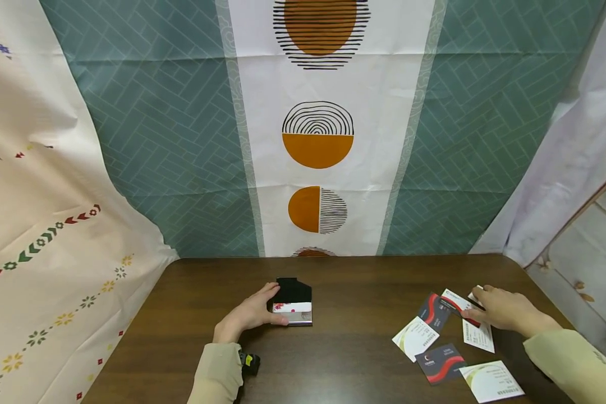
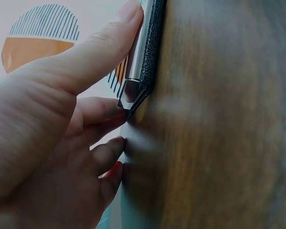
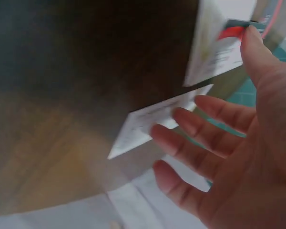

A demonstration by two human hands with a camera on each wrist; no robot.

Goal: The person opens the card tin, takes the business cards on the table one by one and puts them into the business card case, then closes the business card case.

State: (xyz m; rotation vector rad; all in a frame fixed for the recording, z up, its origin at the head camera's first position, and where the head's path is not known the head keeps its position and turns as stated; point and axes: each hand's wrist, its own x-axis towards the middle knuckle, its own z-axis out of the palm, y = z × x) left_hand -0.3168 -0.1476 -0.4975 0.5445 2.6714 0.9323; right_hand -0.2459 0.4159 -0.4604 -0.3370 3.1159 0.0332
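Observation:
On the left side of the table lies an opened business card holder [image 1: 294,291] with a black flap and a silver metal body. A white card with a pink print [image 1: 299,307] shows inside it. My left hand [image 1: 247,314] grips the holder's left edge, thumb on the metal front and fingers at the far side. At the right, my right hand [image 1: 507,308] reaches over a loose spread of business cards. Its fingers are spread and loosely bent in the right wrist view, and the thumb tip overlaps a red-and-white card [image 3: 229,45]. Another white card [image 3: 155,117] lies by the fingertips.
Several cards lie near the right hand: a dark one with a red stripe [image 1: 441,363], a white one [image 1: 492,381] near the front, and another white one [image 1: 416,338] at the left. Patterned cloth [image 1: 318,224] hangs behind the brown table [image 1: 353,336].

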